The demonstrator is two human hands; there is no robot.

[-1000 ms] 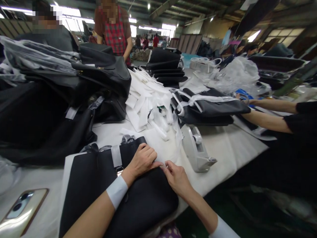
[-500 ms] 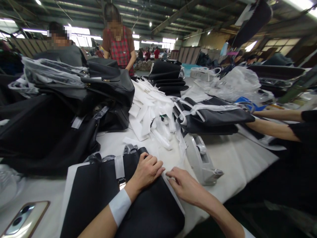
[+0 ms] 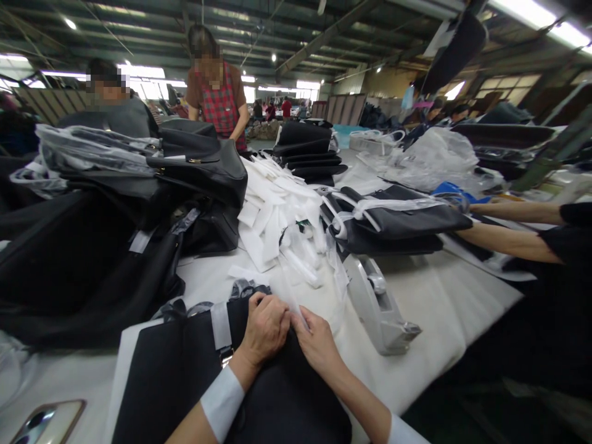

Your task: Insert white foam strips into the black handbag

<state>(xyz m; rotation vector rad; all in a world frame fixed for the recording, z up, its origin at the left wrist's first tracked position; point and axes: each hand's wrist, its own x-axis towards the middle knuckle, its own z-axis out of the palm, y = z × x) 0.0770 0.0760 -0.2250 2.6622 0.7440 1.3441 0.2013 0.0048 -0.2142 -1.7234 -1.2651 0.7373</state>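
In front of me a black handbag (image 3: 180, 376) lies flat, with a clear-wrapped metal buckle strap (image 3: 221, 325) near its top and a white sheet (image 3: 121, 357) showing under its left edge. My left hand (image 3: 267, 327) is closed with curled fingers on the bag's upper right corner. Close beside it, my right hand (image 3: 317, 339) pinches a thin, translucent white strip (image 3: 296, 301) at that corner. Whether this strip is part of the sheet underneath I cannot tell. The two hands nearly touch, and the left fingertips are partly hidden.
A grey tape dispenser (image 3: 382, 314) stands to the right. White foam pieces (image 3: 263, 209) are heaped mid-table. Black bags (image 3: 198, 166) pile up on the left, above a phone (image 3: 50, 425). On the right, a co-worker's arms (image 3: 513, 237) reach to another black bag (image 3: 407, 216). Two people stand beyond.
My right hand has moved up and left to meet the left hand, closing on the white strip. My left hand's fingers have curled more tightly at the bag's corner.
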